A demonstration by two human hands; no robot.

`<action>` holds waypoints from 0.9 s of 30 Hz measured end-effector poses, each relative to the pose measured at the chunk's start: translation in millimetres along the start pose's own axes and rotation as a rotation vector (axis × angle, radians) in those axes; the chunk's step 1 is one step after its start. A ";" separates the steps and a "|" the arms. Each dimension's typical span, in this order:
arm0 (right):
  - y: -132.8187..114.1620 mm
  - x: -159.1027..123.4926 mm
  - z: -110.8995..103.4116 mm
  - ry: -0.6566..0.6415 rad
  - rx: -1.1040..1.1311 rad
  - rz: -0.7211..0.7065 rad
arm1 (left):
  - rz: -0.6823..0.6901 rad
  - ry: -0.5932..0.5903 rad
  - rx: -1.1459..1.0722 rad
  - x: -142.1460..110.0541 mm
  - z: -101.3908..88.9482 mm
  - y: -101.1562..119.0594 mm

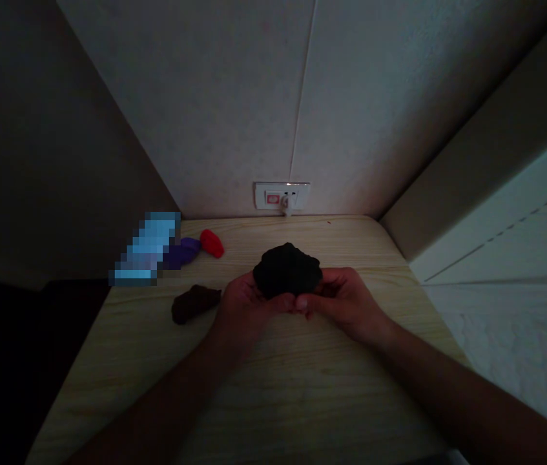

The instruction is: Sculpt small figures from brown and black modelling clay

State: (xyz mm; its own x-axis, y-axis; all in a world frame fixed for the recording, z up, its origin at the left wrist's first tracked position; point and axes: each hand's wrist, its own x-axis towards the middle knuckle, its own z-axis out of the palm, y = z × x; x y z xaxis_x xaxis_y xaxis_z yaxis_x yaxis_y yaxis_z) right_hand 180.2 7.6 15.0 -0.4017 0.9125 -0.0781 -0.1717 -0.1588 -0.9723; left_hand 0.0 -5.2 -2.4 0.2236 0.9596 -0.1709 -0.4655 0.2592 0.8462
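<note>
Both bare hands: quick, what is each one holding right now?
Left hand: holding the left side of an irregular matte-black lump.
Right hand: holding the same lump's right side.

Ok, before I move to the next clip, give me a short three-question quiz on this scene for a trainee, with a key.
1. True or false: the left hand and the right hand are both on the dark lump.
2. What colour is the piece lying nearest the left hand: a) red, b) brown, c) purple?
3. Fill in: the red piece lies right beside the ____ piece.

Key: 1. True. 2. b, the brown piece. 3. Purple.
</note>
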 end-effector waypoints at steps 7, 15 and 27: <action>-2.2 -2.9 -0.3 -0.064 0.064 0.035 | 0.011 -0.261 -0.099 -0.6 2.7 3.5; 1.7 1.4 -4.3 -0.043 -0.037 -0.027 | -0.020 0.004 -0.067 0.1 0.8 4.9; 6.1 -12.1 -0.2 0.143 -0.899 -0.664 | 0.051 -0.004 0.046 -6.5 1.7 -6.3</action>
State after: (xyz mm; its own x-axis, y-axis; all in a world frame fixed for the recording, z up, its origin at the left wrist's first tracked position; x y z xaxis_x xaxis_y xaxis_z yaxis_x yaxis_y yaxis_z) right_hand 184.2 -4.3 9.9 -0.3547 0.7592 0.5457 0.4205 0.6509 -0.6321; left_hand 3.0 -13.3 -5.7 0.2045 0.9709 -0.1250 -0.4369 0.2048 0.8759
